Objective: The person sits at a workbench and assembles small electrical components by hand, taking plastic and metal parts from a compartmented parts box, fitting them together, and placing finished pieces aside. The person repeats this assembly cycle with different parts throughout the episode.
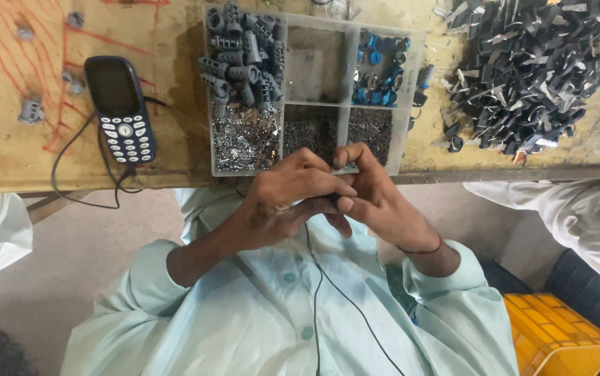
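My left hand (pixel 282 198) and my right hand (pixel 376 198) meet just below the table edge, fingertips pressed together around a small dark part (pixel 332 200) that is mostly hidden. Directly beyond them sits a clear plastic compartment tray (pixel 345 104). It holds grey plastic sleeves (pixel 244 59) at the upper left, blue and black rings (pixel 380 66) at the upper right, and small metal bits (pixel 244 143) in the lower compartments. A thin black cable (pixel 328 292) hangs down over my pale green shirt.
A dark blue keypad phone (pixel 120 108) with a black cord lies left of the tray on the worn wooden table (pixel 7 153). A heap of black and silver clips (pixel 530 69) lies at the right. A yellow crate (pixel 557 334) stands at the lower right beside another person's white sleeve (pixel 578 216).
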The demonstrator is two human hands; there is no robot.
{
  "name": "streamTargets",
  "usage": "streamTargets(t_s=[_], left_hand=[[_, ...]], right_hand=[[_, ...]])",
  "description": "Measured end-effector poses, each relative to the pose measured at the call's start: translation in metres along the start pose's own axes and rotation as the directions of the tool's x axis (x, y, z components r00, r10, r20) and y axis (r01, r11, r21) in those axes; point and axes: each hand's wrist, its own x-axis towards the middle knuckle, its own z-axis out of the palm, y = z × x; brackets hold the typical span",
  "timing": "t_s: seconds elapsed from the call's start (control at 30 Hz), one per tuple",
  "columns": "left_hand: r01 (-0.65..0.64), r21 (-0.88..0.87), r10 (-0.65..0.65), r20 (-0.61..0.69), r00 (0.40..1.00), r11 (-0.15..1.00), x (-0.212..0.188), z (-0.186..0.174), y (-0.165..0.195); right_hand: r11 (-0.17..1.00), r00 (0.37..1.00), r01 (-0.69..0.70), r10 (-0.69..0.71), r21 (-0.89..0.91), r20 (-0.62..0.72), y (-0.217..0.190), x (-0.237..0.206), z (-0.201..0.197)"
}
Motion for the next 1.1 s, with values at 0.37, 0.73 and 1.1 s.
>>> streamTargets(t_s=[0.37, 0.73, 1.1], left_hand=[[-0.118, 0.075, 0.122, -0.049, 0.991, 0.99, 0.011, -0.01, 0.006], [-0.152, 0.322, 0.174, -0.039, 0.984, 0.934, 0.002, 0.003, 0.003], [0.234, -0.122, -0.251, -0.149, 0.957, 0.965, -0.012, 0.008, 0.008]], right_hand=[[0.108, 0.755, -0.193, -0.618, -0.975, -0.218, 0.016, -0.014, -0.093], [0.636, 0.599, 0.496, -0.744, -0.592, -0.297, 0.038, -0.004, 0.002], [0.254, 0.9, -0.132, -0.374, -0.958, -0.223, -0.024, 0.011, 0.035]])
